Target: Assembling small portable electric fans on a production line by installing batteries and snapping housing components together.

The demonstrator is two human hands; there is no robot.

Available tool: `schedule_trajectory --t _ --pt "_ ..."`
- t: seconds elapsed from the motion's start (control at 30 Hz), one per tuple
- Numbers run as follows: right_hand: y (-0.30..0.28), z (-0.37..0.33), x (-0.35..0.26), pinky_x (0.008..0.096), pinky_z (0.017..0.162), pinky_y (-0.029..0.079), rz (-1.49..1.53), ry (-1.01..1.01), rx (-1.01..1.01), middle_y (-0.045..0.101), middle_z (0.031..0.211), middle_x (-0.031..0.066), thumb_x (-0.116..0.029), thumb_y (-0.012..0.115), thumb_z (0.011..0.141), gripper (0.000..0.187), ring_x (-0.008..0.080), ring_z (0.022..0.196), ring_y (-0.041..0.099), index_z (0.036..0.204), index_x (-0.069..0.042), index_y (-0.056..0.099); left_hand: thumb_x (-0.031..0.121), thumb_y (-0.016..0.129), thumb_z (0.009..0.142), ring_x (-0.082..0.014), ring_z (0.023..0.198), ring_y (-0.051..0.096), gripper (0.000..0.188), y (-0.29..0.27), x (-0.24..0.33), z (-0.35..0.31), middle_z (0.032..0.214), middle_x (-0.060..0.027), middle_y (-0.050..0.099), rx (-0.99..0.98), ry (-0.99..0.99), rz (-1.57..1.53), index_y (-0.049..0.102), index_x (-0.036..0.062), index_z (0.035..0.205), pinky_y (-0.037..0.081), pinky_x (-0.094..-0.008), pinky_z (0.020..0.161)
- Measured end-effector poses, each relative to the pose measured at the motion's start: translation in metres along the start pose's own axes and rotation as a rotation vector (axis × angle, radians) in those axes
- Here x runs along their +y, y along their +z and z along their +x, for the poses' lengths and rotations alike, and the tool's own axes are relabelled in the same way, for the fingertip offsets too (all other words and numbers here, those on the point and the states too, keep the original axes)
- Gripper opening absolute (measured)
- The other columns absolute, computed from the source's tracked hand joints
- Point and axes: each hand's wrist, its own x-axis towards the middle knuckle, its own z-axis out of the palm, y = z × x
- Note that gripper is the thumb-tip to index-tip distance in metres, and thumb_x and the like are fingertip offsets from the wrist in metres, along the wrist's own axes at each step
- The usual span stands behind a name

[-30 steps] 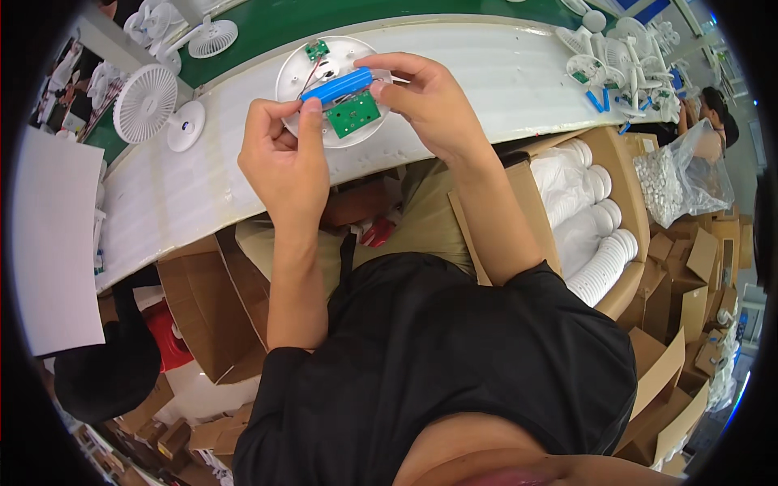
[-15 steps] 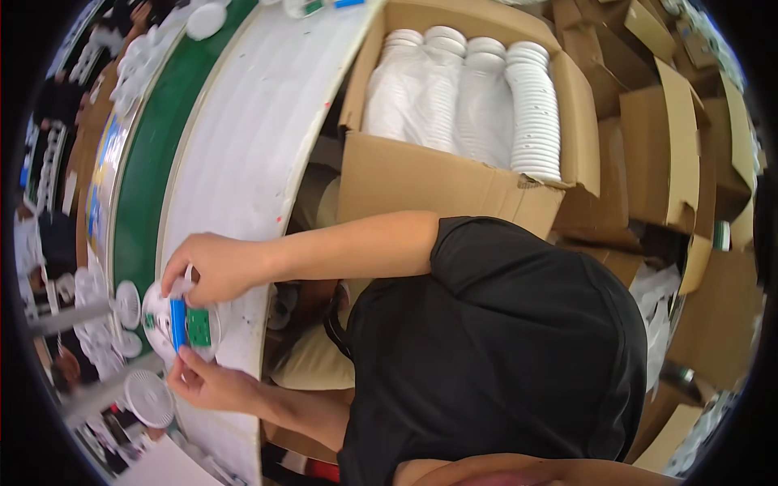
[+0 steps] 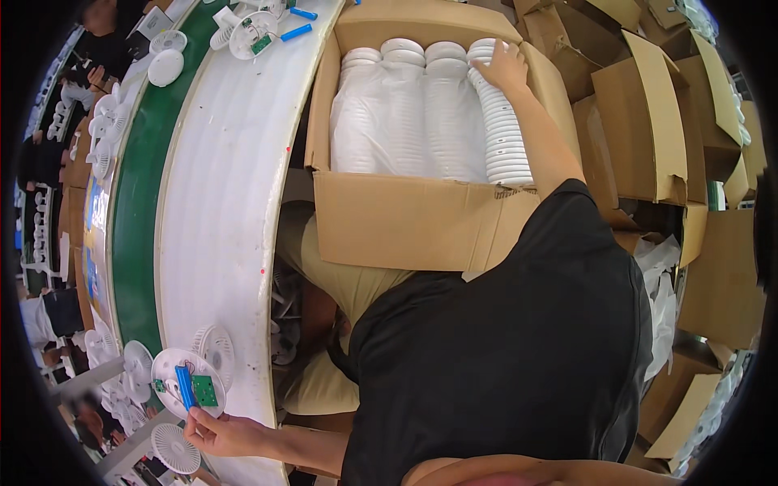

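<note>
Left hand (image 3: 217, 435) pinches blue cylinder (image 3: 185, 385); right hand (image 3: 506, 71) on disc stack (image 3: 506, 136) (grip unclear). Apparent step: disc pickup; next likely needs separating one.

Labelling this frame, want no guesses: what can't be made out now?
In the head view:
Left hand: contact with the blue cylinder is too small to settle.
Right hand: too small to tell whether it grips the white disc stack.
Stack's lower end: hidden behind the near carton flap.
Green board: parts too small.
</note>
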Motion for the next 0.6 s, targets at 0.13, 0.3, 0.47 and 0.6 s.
schedule_trajectory --t 0.13,0.3,0.47,0.6 --pt "0.017 -0.063 -0.045 0.05 0.093 0.047 -0.088 0.075 -0.119 0.039 0.145 0.0207 -0.047 0.074 0.075 0.084 0.0409 0.118 0.052 0.141 -0.005 0.042 0.02 0.06 0.098 -0.013 0.082 0.055 0.016 -0.043 -0.041 0.055 0.094 -0.0079 0.058 -0.031 0.05 0.028 0.056 0.0041 0.096 0.043 -0.0214 0.069" --pt "-0.012 -0.059 -0.073 0.0507 0.092 0.046 -0.174 0.049 -0.278 0.033 0.148 0.0187 -0.048 0.077 0.069 0.092 0.0414 0.118 0.05 0.142 -0.008 0.037 0.019 0.059 0.099 -0.0137 0.084 0.054 0.015 -0.055 -0.047 0.052 0.093 -0.0079 0.057 -0.04 0.069 0.014 0.056 0.0044 0.096 0.044 -0.0229 0.073" --pt "-0.042 -0.066 -0.087 0.0513 0.095 0.046 -0.382 -0.111 -0.409 0.04 0.146 0.0168 -0.045 0.078 0.07 0.093 0.0382 0.119 0.051 0.144 -0.007 0.036 0.018 0.059 0.099 -0.0141 0.085 0.054 0.014 -0.047 -0.039 0.045 0.093 -0.0075 0.057 -0.042 0.093 0.039 0.055 0.0042 0.097 0.044 -0.0243 0.077" --pt "-0.026 -0.038 -0.067 0.0493 0.092 0.047 -0.364 -0.241 -0.458 0.05 0.138 0.0151 -0.044 0.078 0.07 0.088 0.0364 0.116 0.055 0.141 -0.007 0.039 0.017 0.059 0.098 -0.0142 0.085 0.054 0.014 -0.045 -0.041 0.046 0.093 -0.0073 0.057 -0.095 0.097 0.037 0.055 0.0041 0.097 0.045 -0.0249 0.077"
